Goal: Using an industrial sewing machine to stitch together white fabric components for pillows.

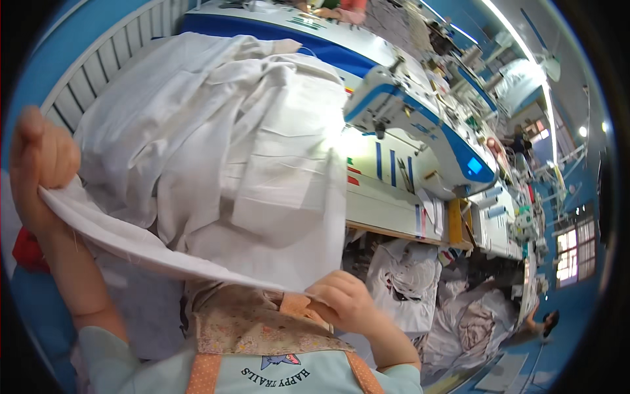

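A large white cloth (282, 164) spreads over the table in front of me, heaped in loose folds on its left side. Its near edge is stretched between my two hands, sagging a little in the middle. My left hand (46, 151), raised at the far left, is closed on one end of that edge. Close to my body, my right hand (341, 299) pinches the other end. The blue and white sewing machine (420, 125) stands to the right of the cloth, its lamp lit beside the fabric.
White rails (115, 52) run along the left behind the cloth. Scissors or a similar slim tool (405, 174) lie on the machine table (380, 213). White bags and bundled fabric (407, 276) sit below it at right. Another person's hand (341, 13) is at a far table.
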A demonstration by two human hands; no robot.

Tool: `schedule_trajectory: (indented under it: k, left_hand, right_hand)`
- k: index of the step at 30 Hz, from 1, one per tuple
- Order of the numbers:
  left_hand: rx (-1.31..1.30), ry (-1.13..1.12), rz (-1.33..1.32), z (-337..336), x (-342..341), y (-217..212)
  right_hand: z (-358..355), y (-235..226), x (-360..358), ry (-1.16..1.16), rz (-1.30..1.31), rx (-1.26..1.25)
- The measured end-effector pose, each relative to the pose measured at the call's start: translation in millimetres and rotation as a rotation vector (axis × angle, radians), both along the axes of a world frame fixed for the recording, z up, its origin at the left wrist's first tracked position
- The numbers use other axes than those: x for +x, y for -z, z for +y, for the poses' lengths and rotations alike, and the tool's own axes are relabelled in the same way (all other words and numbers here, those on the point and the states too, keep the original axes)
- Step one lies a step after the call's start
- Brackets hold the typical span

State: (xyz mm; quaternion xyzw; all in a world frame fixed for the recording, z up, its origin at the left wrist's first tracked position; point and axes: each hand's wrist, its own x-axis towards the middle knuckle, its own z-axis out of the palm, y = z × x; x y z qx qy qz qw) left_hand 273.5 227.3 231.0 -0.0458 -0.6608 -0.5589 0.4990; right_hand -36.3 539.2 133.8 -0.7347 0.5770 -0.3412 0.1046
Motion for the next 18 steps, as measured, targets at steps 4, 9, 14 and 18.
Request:
schedule_trajectory:
  k: [4, 9, 14, 18]
  left_hand:
    - [-0.083, -0.12, -0.148, 13.7, -64.7, -19.8]
    - [-0.526, -0.44, -0.935, 37.2, -178.4, 93.3]
    - [-0.58, -0.566, -1.027, 6.1, -170.7, 186.9]
    - [-0.627, -0.614, -0.985, -28.4, -170.6, 163.3]
  right_hand:
    - [14.6, 35.1, 3.1, 0.112, -0.076, -0.024]
    - [32.0, 52.3, 11.1, 0.259, -0.331, 0.023]
    - [52.4, 61.1, 0.7, 0.348, -0.588, 0.168]
    - [57.4, 90.7, 1.2, 0.458, -0.855, 0.454]
